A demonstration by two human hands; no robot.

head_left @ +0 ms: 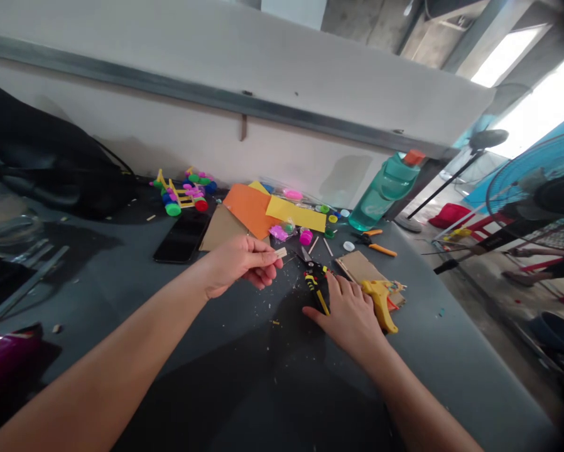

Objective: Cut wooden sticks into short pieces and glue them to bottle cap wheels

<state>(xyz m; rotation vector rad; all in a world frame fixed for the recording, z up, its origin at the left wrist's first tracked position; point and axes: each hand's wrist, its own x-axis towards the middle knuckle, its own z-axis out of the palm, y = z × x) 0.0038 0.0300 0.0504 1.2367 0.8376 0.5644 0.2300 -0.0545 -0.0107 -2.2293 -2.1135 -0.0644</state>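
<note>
Between the fingertips of my left hand [256, 262] is a short piece of pale wooden stick [281, 252], held above the table. My right hand [352, 307] lies low with thumb and fingers apart, its fingertips at the handles of black-and-yellow shears [316, 285]. Those shears lie on the table with their blades pointing away from me. Just right of that hand is a yellow glue gun [380, 301], partly on a piece of cardboard [360, 267]. Two thin sticks [328, 247] lie beyond the shears.
Orange paper [249, 210], yellow paper [296, 215] and bottle caps [305, 236] lie toward the wall. Left of them are a phone [182, 237] and small wheeled models [181, 194]. Orange-handled pliers [379, 246] and a teal bottle [383, 191] stand right; small scraps dot the dark table [244, 370].
</note>
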